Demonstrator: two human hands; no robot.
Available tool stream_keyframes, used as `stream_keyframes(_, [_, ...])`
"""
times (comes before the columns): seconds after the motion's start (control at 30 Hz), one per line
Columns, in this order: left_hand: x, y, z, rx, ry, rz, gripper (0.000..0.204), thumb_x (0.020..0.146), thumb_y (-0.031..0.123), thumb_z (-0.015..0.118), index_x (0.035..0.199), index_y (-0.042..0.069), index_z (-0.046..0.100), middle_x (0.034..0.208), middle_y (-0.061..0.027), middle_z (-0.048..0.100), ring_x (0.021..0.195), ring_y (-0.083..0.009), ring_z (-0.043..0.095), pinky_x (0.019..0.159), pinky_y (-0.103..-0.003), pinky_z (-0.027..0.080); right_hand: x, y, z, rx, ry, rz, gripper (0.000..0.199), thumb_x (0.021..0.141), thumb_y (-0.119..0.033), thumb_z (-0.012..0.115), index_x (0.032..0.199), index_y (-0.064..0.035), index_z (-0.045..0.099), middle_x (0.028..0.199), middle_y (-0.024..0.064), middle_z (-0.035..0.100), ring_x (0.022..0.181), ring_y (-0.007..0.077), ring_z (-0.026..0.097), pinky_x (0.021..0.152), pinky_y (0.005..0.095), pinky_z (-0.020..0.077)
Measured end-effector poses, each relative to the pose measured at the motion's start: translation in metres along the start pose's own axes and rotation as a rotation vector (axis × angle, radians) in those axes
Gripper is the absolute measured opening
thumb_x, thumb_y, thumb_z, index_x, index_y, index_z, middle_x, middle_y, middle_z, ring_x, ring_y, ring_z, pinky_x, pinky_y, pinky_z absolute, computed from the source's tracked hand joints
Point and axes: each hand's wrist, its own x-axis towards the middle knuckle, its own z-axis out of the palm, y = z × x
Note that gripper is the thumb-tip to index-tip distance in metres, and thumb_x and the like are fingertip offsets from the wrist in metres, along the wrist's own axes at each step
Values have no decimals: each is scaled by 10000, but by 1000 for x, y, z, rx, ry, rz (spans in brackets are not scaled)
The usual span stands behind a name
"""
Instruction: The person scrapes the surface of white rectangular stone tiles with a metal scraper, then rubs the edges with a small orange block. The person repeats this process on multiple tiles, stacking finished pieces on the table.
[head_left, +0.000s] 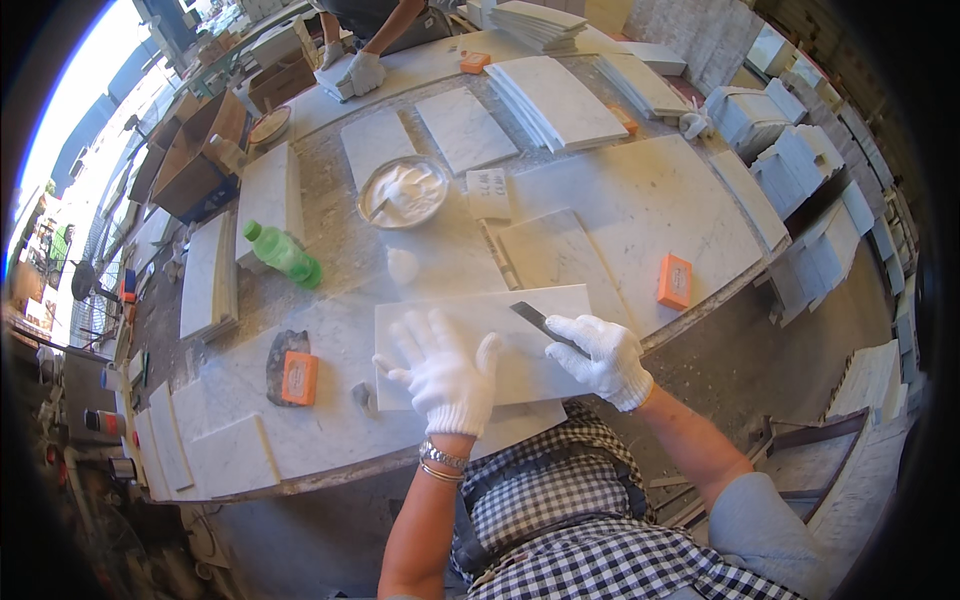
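Observation:
A white marble tile (535, 380) lies flat in front of me, over another slab that juts out below it. My left hand (447, 377), in a white knitted glove, rests on its left half with the fingers spread. In my right hand (605, 358), gloved the same way, is a dark flat-bladed putty knife (530, 316). Its blade points up and left above the tile's right half; I cannot tell whether it touches the surface. The fingers wrap round and hide its grip end. Beyond the tile stands a bowl (441, 211) of white paste with a tool in it.
A green bottle (283, 255) lies left of the bowl. Orange blocks (299, 378) sit left of the tile and to the right (675, 281). Stacked marble tiles (555, 100) and cardboard boxes (200, 160) stand farther off. Across the table, a co-worker's gloved hands (362, 74) handle tiles.

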Motion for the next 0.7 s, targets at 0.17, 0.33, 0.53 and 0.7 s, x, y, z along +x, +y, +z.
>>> stream_keyframes(0.17, [-8, 10, 5, -32, 72, 64, 936, 920, 675, 597, 1530, -11, 417, 1603, -272, 382, 1535, -501, 223, 1176, -780, 27, -4, 1, 5, 12, 45, 33, 380, 827, -71, 827, 1182, -23, 701, 807, 123, 677, 652, 266, 660, 588, 350, 537])
stream_keyframes(0.33, [5, 4, 15, 75, 160, 39, 901, 941, 624, 597, 1550, -8, 394, 1626, -265, 356, 1543, -480, 231, 1193, -757, 27, -4, 1, 6, 12, 50, 50, 387, 815, -68, 831, 1179, -34, 704, 755, 113, 639, 619, 265, 638, 563, 361, 523])
stream_keyframes(0.53, [-17, -1, -7, -107, 0, 210, 740, 965, 525, 626, 1511, 46, 485, 1608, -272, 392, 1527, -478, 282, 1208, -726, 57, -5, 1, 8, -45, 75, 21, 394, 800, -77, 838, 1168, -35, 703, 754, 112, 640, 618, 288, 644, 558, 373, 527])
stream_keyframes(0.7, [-19, -24, -19, -366, -61, 210, 702, 887, 496, 746, 1421, 66, 598, 1563, -290, 445, 1505, -492, 315, 1229, -683, 79, -5, 1, 8, -79, 90, -8, 393, 795, -78, 841, 1158, -30, 699, 753, 110, 643, 613, 291, 645, 555, 374, 530])
